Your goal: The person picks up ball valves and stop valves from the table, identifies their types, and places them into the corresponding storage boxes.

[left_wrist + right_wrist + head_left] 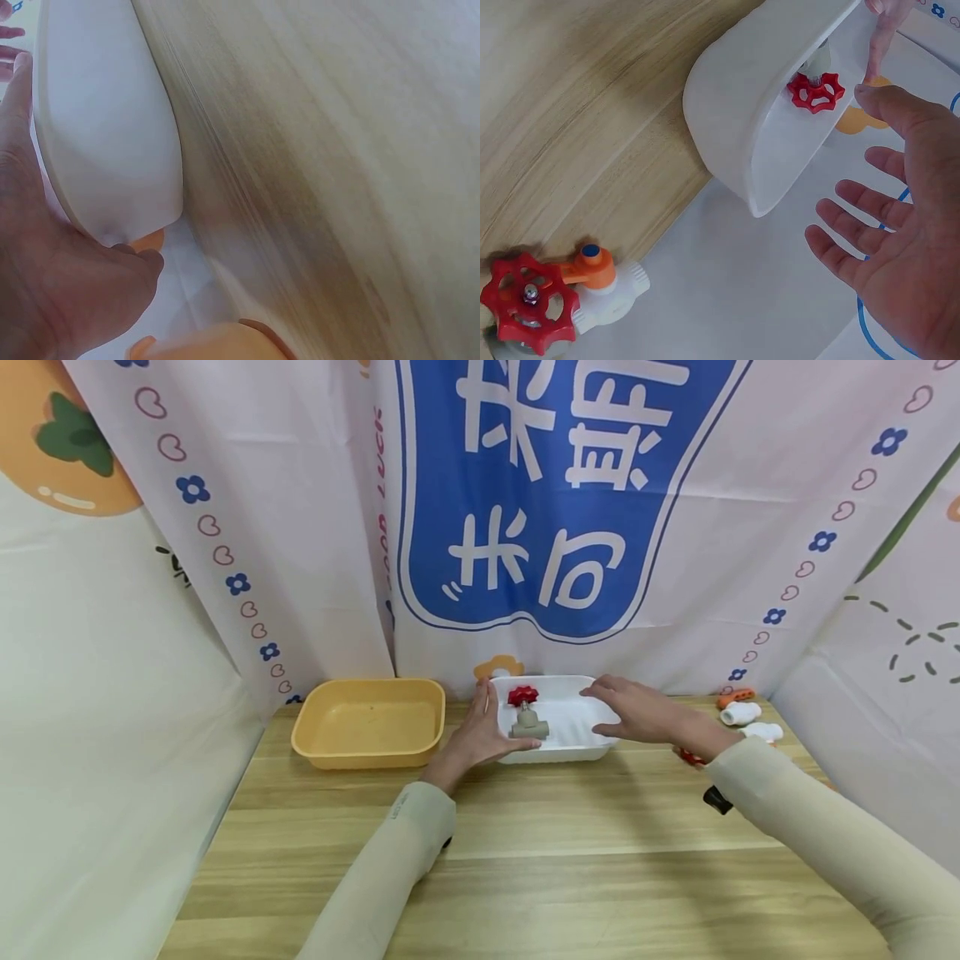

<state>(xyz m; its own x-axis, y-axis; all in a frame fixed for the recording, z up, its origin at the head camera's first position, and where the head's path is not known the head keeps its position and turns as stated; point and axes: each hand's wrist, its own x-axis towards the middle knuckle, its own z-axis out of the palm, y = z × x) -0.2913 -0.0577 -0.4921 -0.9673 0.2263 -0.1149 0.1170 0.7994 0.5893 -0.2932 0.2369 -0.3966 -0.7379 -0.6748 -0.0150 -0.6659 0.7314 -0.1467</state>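
Observation:
A white tray (567,753) stands at the back of the wooden table. Inside its left part lies a grey valve (530,727) with a red handwheel (522,695). My left hand (474,732) is at the tray's left end, fingers straight along the side and thumb stretched over the front rim. In the left wrist view the thumb (135,274) lies right at the rim. My right hand (900,232) is held over the tray's right end, fingers spread and holding nothing. Seen from the head, its fingertips overlap the right rim.
A yellow tray (369,754) stands left of the white one. At the table's right lie white valves (741,714), one with an orange handle (594,268), and a red-handwheel valve (529,296). A black object (717,800) lies beside the right sleeve. A printed curtain (330,527) hangs behind.

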